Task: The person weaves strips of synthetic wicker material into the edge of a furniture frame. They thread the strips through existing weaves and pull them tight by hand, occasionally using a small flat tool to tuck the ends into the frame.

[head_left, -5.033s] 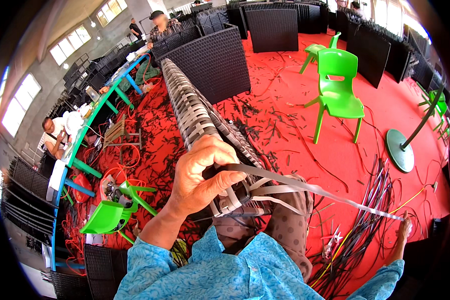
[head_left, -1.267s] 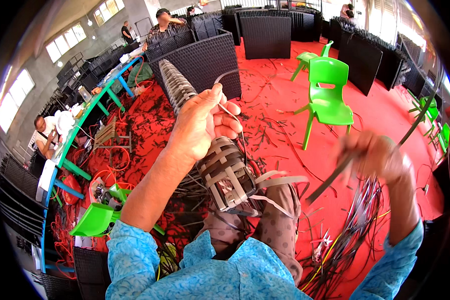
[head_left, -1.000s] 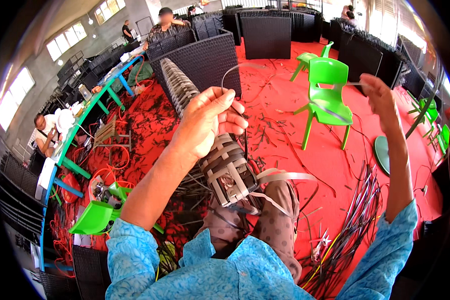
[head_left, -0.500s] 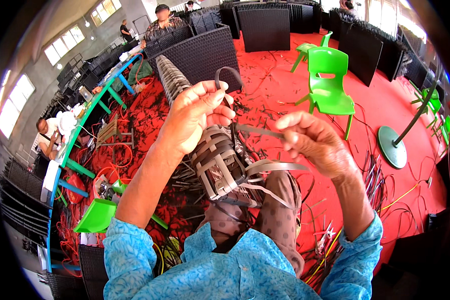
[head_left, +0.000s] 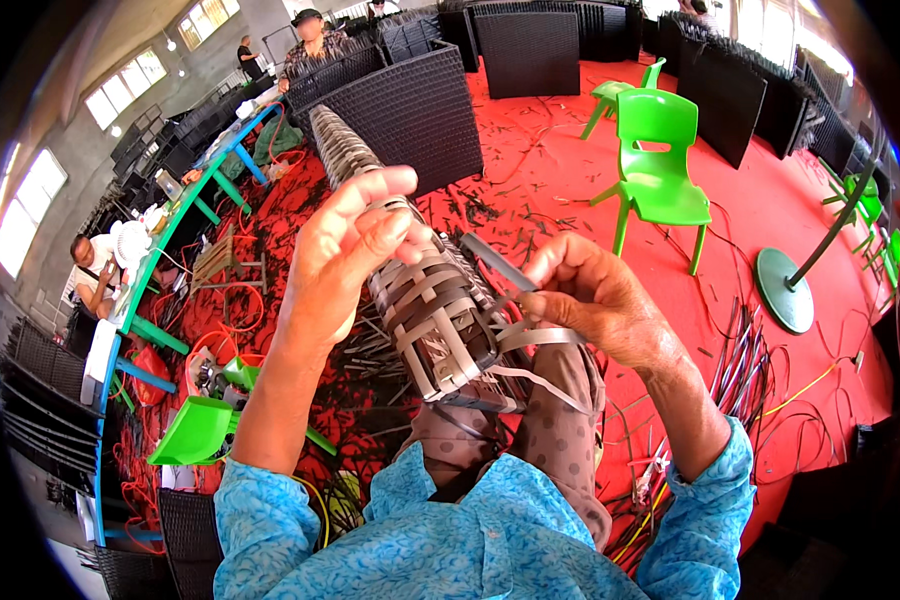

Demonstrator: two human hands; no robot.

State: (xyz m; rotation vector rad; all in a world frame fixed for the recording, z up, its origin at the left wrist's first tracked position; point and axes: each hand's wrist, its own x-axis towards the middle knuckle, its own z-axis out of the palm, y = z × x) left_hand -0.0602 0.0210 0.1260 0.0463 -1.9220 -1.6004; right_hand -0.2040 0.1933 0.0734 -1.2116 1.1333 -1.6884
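A long woven piece [head_left: 432,300] of flat grey-brown strips leans away from my lap, its near end on my thighs. Loose strip ends [head_left: 545,338] stick out from its right side. My right hand [head_left: 605,305] pinches a flat grey strip [head_left: 492,262] between thumb and fingers, the free end pointing up and left over the woven piece. Above the left side of the piece is my left hand [head_left: 340,255], fingers apart and holding nothing that I can see. It hides part of the weave behind it.
A green chair [head_left: 658,165] stands ahead right, near a round-based stand [head_left: 783,290]. Large dark woven panels [head_left: 395,115] stand ahead. Along the left runs a blue-green table [head_left: 185,195] with a person [head_left: 95,270] beside it. Strip scraps and cables litter the red floor [head_left: 530,150].
My left hand has let go of the dark strip and moved left. My right hand has come left and lower, and its strip now points up and left.
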